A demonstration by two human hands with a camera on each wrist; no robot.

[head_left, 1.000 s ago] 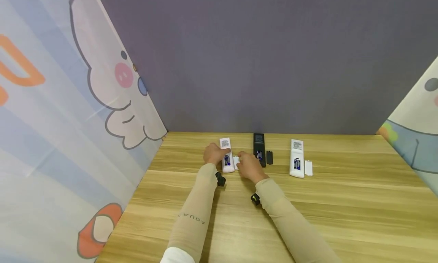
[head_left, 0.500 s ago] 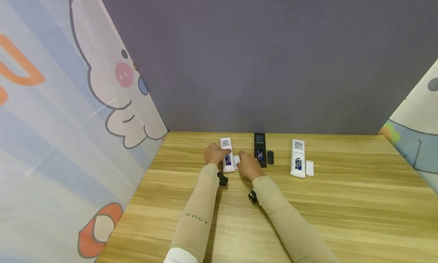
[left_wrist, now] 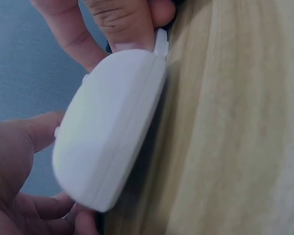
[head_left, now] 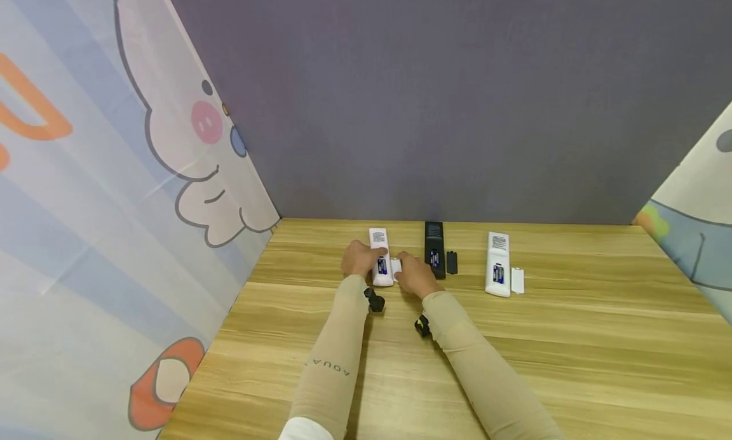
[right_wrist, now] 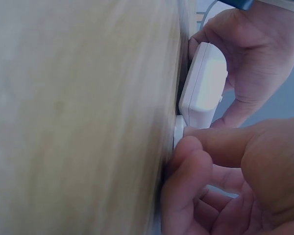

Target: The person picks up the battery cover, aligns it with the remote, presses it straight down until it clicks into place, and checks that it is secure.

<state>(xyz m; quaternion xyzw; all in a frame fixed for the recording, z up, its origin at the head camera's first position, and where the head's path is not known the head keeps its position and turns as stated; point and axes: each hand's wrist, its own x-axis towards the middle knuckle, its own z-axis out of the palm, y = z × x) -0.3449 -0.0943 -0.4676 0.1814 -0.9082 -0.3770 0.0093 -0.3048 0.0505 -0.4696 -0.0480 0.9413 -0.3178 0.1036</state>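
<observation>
On the left of the table lies a white remote control [head_left: 379, 240], back side up, with two dark blue batteries [head_left: 382, 265] in its uncovered compartment. My left hand [head_left: 358, 259] grips it from the left, its thumb across the back. Against the remote's right side is a white battery cover [head_left: 396, 266]. My right hand [head_left: 416, 276] pinches this cover; in the right wrist view only its edge [right_wrist: 179, 129] shows by the thumb and fingers. From the left wrist, the remote's rounded end [left_wrist: 105, 127] hides most of the left fingers.
Right of my hands lies a black remote control [head_left: 434, 240] with batteries in it and its black cover [head_left: 452, 262] alongside. Farther right are another white remote control [head_left: 497, 255] with batteries and its white cover [head_left: 517, 280]. A grey panel [head_left: 446, 109] rises behind the table.
The right wrist has shifted slightly left towards the white remote. Both hands otherwise keep their hold, and the remotes stay in place.
</observation>
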